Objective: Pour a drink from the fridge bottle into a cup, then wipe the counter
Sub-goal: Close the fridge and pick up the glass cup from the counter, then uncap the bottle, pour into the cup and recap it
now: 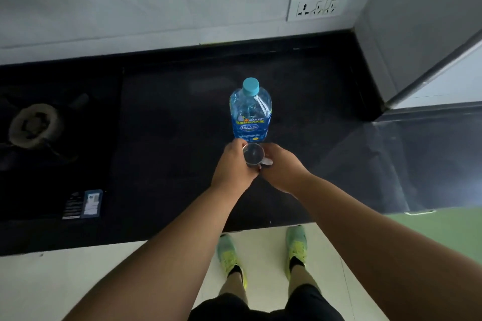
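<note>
the bottle stands upright on the black counter, about mid-counter and a little right of centre. it is clear plastic with a light blue cap screwed on, clear liquid inside, and a blue label with yellow and white print around its lower body.

just near of the bottle is the cup, a small shiny metal one seen from above, its round mouth open upward and its inside looking empty. a small handle or tab sticks out on its right side.

the left hand wraps around the left side of the cup, fingers curled over the far rim, gripping it. the right hand closes in on the right side, fingers at the handle, also grasping the cup. both forearms reach forward from the near edge and converge at the cup, bare to the elbow.

whether the cup rests on the counter or is held just above it cannot be told.

to the far left a gas burner sits in the dark hob. near left on the counter lies a small blue and black box. a wall socket is on the far wall, and the grey fridge stands at the right. below, green shoes stand on a pale floor.
</note>
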Action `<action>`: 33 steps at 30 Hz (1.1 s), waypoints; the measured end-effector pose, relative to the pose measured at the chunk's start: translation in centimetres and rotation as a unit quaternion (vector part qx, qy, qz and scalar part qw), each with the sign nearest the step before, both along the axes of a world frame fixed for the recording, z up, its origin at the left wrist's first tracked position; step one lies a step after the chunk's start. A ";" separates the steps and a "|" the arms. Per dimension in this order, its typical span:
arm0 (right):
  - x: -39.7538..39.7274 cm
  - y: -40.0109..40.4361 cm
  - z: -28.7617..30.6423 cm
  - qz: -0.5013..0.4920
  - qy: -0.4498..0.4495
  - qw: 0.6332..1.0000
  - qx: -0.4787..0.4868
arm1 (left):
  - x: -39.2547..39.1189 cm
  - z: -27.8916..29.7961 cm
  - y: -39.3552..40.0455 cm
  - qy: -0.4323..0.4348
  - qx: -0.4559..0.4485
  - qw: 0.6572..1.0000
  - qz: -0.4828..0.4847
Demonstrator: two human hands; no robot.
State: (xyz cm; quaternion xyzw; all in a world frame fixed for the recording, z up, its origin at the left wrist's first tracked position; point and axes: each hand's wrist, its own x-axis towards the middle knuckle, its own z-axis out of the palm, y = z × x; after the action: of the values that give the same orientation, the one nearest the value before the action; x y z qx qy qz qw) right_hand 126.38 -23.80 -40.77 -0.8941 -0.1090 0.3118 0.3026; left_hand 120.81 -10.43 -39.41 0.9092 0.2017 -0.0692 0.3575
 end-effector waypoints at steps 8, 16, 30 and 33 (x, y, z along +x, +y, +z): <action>0.7 -0.4 -0.6 0.020 0.035 0.999 0.002 | -0.3 -1.8 -1.3 0.011 -0.034 0.998 0.059; 3.3 -2.3 7.3 -0.104 -0.076 0.991 0.043 | 1.0 2.5 2.1 -0.039 -0.089 0.982 0.163; 5.2 2.8 15.9 0.008 -0.139 0.987 0.078 | 5.7 4.9 3.0 -0.072 -0.125 0.987 0.076; 5.3 1.9 17.8 0.004 -0.172 0.981 0.085 | 4.1 6.2 2.1 -0.138 -0.088 0.982 0.091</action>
State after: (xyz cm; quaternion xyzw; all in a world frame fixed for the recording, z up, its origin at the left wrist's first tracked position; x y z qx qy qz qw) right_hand 131.64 -21.92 -22.95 -0.9048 -0.1892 0.1446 0.3530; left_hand 124.91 -8.29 -33.24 0.8529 0.2257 0.0724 0.4652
